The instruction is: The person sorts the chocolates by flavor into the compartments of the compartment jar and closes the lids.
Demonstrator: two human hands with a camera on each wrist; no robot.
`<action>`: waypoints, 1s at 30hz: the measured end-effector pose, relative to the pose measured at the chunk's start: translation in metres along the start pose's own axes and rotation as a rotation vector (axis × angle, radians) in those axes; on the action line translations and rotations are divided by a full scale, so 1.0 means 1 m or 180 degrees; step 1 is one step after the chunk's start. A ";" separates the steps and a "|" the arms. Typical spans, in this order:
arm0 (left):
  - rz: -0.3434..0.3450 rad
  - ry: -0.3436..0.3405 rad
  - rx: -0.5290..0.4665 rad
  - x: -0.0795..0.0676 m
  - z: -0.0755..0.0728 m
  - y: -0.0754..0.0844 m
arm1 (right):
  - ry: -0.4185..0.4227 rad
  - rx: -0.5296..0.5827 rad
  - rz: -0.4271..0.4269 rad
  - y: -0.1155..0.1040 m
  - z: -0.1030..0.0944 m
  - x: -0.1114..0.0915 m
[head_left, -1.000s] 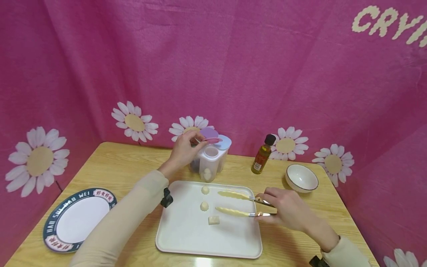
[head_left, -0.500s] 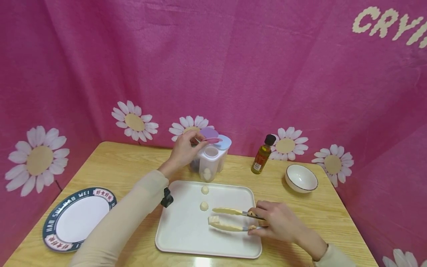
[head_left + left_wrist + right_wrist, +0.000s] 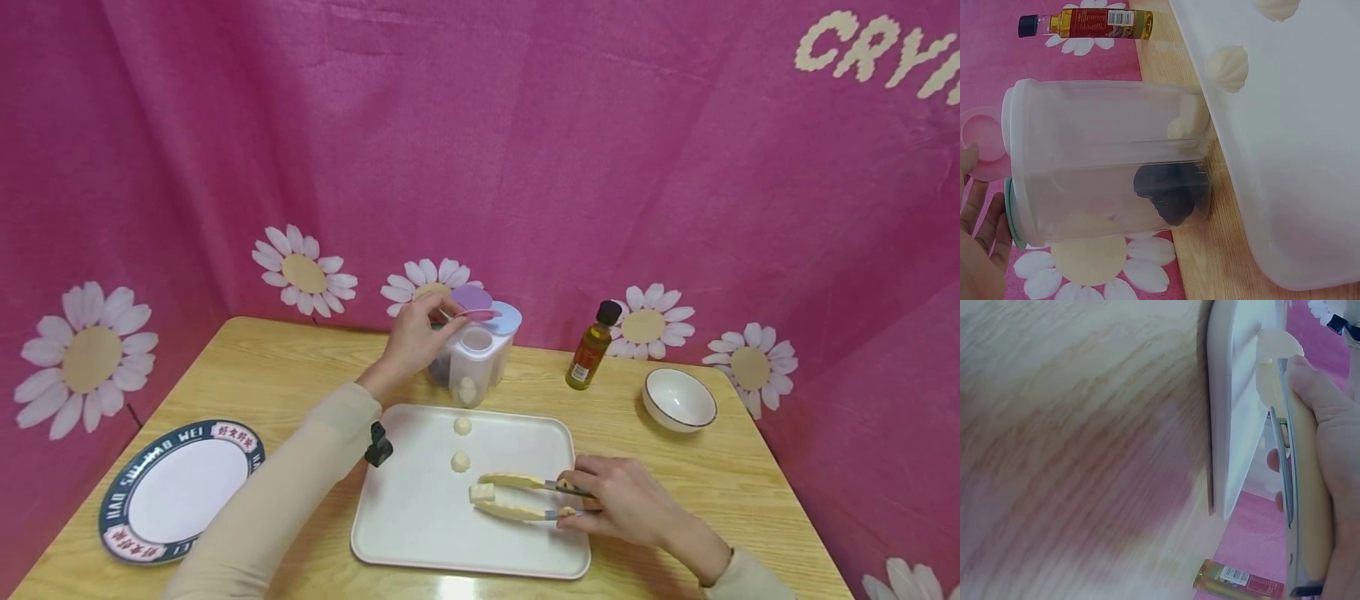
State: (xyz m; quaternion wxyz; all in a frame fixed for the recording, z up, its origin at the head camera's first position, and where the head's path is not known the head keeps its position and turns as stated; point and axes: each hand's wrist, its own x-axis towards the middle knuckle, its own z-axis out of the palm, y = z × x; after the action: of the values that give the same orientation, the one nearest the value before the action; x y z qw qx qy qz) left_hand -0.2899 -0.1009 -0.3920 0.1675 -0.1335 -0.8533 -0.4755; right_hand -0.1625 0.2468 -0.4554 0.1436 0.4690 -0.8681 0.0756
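My left hand [image 3: 414,337] pinches the raised pink lid [image 3: 480,316] of a clear divided storage container [image 3: 1079,119]. The compartment beneath holds pale pieces; dark pieces [image 3: 1169,190] show in a neighbouring one. My right hand [image 3: 626,504] grips tongs [image 3: 513,481] with cream-coloured heads, low over the white tray [image 3: 408,533]. Between the tong tips sits a small pale block-shaped bun [image 3: 482,492], one tip on either side; whether both touch it, I cannot tell. Two round pleated buns [image 3: 461,462] lie farther back on the tray.
A bottle of yellow oil [image 3: 588,354] with a black cap stands behind the tray, right of the container. Farther right is a white bowl [image 3: 678,400]. A dark-rimmed plate [image 3: 180,492] lies at the left. Purple [image 3: 471,297] and blue lids top other compartments.
My right hand has brought the tongs toward the front and left, and their tips have closed in around the block-shaped bun. My left hand has stayed at the pink lid.
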 end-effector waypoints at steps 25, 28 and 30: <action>0.0009 -0.0017 0.0043 0.000 -0.003 0.003 | 0.0747 -0.0254 0.0038 0.038 -0.045 0.040; 0.0018 -0.0029 0.0032 0.000 -0.002 0.003 | 0.0821 -0.0296 0.0081 0.046 -0.052 0.050; 0.0039 -0.0034 0.0027 -0.001 -0.002 0.002 | 0.0836 -0.0314 0.0113 0.049 -0.056 0.057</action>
State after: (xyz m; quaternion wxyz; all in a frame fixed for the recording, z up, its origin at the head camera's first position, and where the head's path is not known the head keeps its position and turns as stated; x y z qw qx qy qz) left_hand -0.2881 -0.1016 -0.3894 0.1663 -0.1404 -0.8553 -0.4701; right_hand -0.2236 0.2433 -0.3843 0.2775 0.4321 -0.8527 0.0962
